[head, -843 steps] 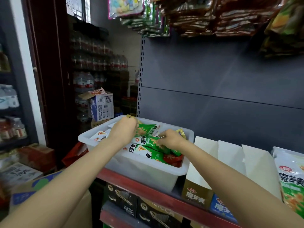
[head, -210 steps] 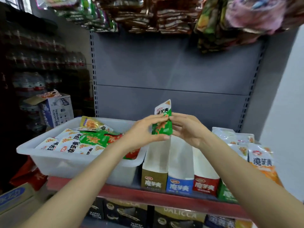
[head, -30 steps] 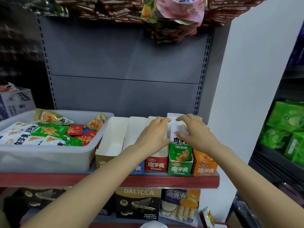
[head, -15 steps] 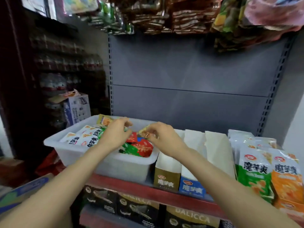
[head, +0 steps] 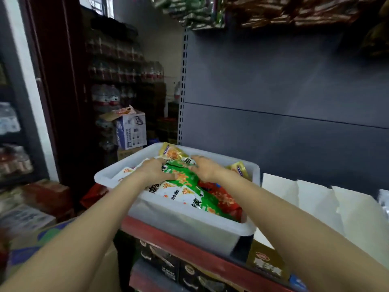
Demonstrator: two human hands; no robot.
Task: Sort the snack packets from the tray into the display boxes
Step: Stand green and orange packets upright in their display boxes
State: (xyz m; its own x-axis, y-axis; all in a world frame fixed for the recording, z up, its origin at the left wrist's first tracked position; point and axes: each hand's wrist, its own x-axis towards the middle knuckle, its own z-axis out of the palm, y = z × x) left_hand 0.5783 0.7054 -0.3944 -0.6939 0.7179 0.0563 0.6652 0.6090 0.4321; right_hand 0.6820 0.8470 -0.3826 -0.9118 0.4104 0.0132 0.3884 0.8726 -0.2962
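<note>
A white plastic tray [head: 189, 225] stands on the red shelf edge, filled with snack packets. Both my hands are inside it. My left hand [head: 154, 170] curls its fingers on the left edge of a green packet [head: 185, 179]. My right hand [head: 205, 168] lies on the packets at that packet's right side, fingertips bent down out of sight. A red packet [head: 223, 199] lies below my right wrist, and yellow packets [head: 170, 151] sit at the tray's far side. Display boxes [head: 280, 190] with white insides stand to the right of the tray.
A gold-fronted box [head: 267, 265] is the display box closest to the tray. The grey shelf back panel [head: 273, 91] rises behind. A cardboard carton [head: 131, 131] and bottled drinks stand at the back left. Dark boxes [head: 162, 268] fill the shelf below. Snack bags hang overhead.
The view swung left from the display boxes back to the tray. Both hands, half a second ago at the tray's near right corner, now reach deeper into the middle of the packets.
</note>
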